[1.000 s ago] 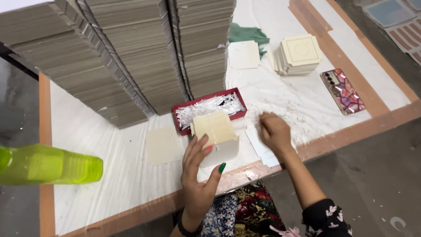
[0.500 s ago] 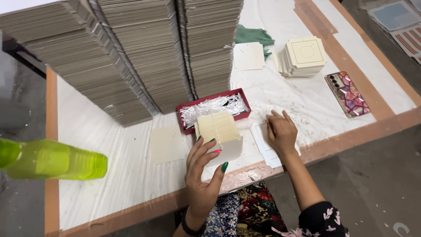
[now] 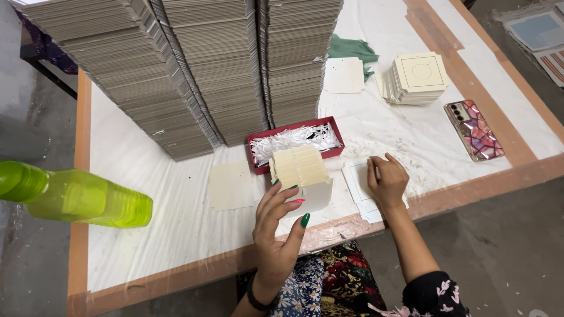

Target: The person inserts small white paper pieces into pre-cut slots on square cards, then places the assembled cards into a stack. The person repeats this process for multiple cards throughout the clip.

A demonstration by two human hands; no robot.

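The right hand point(image 3: 388, 182) has settled, fingers spread, on white sheets point(image 3: 359, 191) at the table edge point(image 3: 470, 191); the left hand point(image 3: 281, 226), fingers open, touches the card stack point(image 3: 299, 167) beside the red tray point(image 3: 294, 141).

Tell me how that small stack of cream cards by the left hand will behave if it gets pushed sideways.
The small stack of cream cards looks loose and unbound, so a sideways push would probably shear it into a fan rather than slide it whole. The cards look thin yet fairly stiff, likely light. With the left hand only fingertip-touching its near side and the red tray right behind, it may jam against the tray.
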